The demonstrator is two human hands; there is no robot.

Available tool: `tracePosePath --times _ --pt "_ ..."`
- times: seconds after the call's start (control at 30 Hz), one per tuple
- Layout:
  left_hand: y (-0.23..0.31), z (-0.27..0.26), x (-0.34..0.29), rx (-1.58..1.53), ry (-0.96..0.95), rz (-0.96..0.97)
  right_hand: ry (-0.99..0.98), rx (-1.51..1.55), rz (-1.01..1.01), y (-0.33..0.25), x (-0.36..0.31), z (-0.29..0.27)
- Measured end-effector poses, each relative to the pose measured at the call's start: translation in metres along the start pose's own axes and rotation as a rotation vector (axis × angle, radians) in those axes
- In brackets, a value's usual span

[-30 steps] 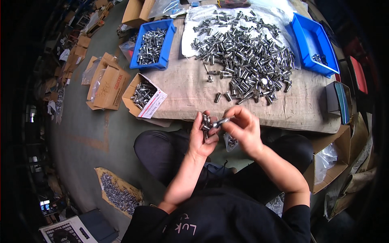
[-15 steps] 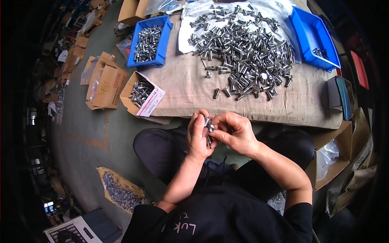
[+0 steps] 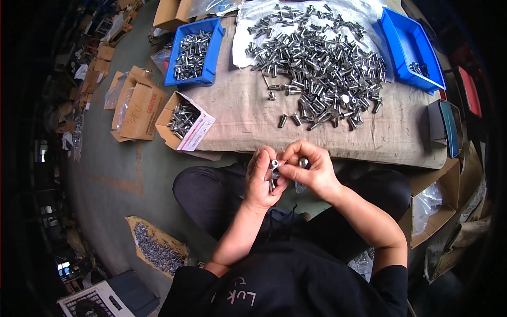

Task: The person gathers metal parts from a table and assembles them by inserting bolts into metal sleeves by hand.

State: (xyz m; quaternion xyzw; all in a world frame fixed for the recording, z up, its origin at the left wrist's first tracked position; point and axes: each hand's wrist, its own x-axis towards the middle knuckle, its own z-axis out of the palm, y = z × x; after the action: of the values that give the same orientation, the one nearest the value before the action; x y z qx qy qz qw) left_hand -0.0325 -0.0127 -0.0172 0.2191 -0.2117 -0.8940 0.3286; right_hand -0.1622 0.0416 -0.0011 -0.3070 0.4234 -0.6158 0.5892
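My left hand point(image 3: 259, 182) is closed around small shiny metal fasteners point(image 3: 274, 165), one with its round, hollow end facing up between thumb and fingers. Against it press the thumb and forefinger of my right hand point(image 3: 317, 171). A second metal fastener point(image 3: 303, 162), showing a domed round head, is tucked in the curled fingers of that hand. Both hands meet above my lap, just off the near edge of the cloth-covered table point(image 3: 237, 121). Beyond them lies a large pile of similar metal fasteners point(image 3: 322, 68), partly on a white cloth point(image 3: 243, 50).
On the table's left stand a blue bin point(image 3: 214, 58) of fasteners and an open carton point(image 3: 198, 132) holding more. A blue bin point(image 3: 393, 42) with a few dark bolts sits at right. Cardboard boxes point(image 3: 140, 108) and a tray of small parts point(image 3: 158, 251) rest on the floor.
My right hand has shifted slightly, and a round-headed fastener now shows in its fingers. The piece between the hands has turned so its hollow end faces up.
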Motion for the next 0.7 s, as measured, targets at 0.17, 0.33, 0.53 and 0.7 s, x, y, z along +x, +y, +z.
tracePosePath --times 0.17,0.33,0.53,0.7 --pt "-0.001 0.003 -0.001 0.347 0.014 0.177 0.058 -0.292 -0.074 0.002 -0.002 0.005" --pt "-0.001 0.011 -0.003 0.378 0.090 0.143 0.037 -0.493 -0.151 0.003 -0.003 0.001" --pt "-0.001 -0.006 0.000 -0.065 0.216 -0.122 0.085 0.434 0.028 -0.004 0.008 -0.012" --pt "0.001 -0.001 0.002 -0.026 0.366 -0.135 0.007 0.030 0.213 -0.003 0.007 -0.015"
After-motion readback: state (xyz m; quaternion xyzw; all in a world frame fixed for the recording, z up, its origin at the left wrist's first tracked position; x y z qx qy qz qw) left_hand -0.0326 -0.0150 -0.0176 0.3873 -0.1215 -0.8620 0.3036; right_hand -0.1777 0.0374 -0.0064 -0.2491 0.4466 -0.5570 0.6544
